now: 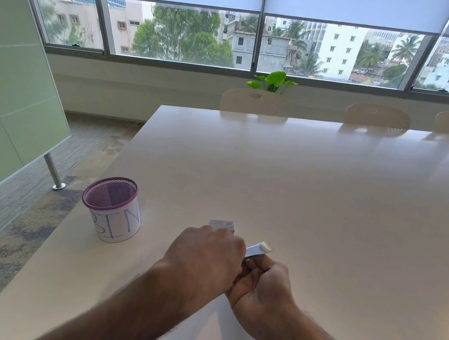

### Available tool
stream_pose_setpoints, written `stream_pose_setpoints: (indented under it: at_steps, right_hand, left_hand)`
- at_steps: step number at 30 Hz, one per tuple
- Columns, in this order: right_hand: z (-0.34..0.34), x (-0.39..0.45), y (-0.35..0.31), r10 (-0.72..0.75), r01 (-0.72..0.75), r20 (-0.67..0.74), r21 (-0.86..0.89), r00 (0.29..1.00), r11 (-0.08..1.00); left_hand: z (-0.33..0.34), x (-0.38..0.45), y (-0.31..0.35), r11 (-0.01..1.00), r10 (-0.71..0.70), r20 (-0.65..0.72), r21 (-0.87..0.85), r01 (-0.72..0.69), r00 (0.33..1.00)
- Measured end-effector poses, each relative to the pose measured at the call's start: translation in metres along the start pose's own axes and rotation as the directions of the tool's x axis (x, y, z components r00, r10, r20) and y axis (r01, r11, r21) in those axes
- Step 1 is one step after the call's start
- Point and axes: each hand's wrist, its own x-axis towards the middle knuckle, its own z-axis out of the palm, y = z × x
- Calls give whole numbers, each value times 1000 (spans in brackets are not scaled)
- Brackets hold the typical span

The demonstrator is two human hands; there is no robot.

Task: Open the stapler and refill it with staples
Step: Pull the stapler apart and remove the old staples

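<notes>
A small metal stapler (256, 251) with a pale end cap sticks out up and to the right between my two hands, above the table near its front. My right hand (264, 286) is wrapped around its lower part. My left hand (207, 256) lies over the stapler from the left, fingers closed on it, and hides most of its body. Just behind my left hand a small white staple box (223, 224) rests on the table, partly covered by my knuckles. I cannot tell whether the stapler is open.
A purple mesh cup (112, 208) wrapped in white paper marked "BIN" stands at the table's left edge. The pale table (312, 183) stretches far ahead, with several chairs (254, 101) along its far side. A green glass partition (11, 89) stands to the left.
</notes>
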Motion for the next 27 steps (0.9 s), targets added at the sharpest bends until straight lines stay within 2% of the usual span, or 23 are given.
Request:
stream_pose_setpoints:
  at_steps: [12, 16, 20, 22, 24, 26, 27]
  right_hand:
    - [0, 0, 0, 10, -10, 81, -1, 997, 1000]
    - [-4, 4, 0, 23, -21, 62, -27, 998, 999]
    - [-3, 6, -5, 47, -36, 95, -123, 994, 992]
    - [-1, 5, -9, 87, -59, 110, -239, 990, 969]
    - [1, 5, -16, 117, -66, 94, -425, 989, 903]
    - [3, 2, -24, 126, -18, 110, -679, 986, 734]
    - [5, -1, -29, 133, 29, 133, -805, 982, 592]
  left_hand:
    - [1, 1, -15, 993, -51, -112, -112, 38, 992]
    - [13, 1, -21, 985, -63, -135, -165, 41, 989]
    - [23, -1, -32, 936, -78, -148, -351, 21, 986]
    - [30, -1, -40, 856, -97, -128, -516, 17, 987]
    - [37, -1, -47, 697, -114, -41, -715, 50, 993]
    - [45, -3, -53, 454, -124, 58, -884, 109, 991]
    - [49, -3, -55, 327, -135, 101, -935, 141, 986]
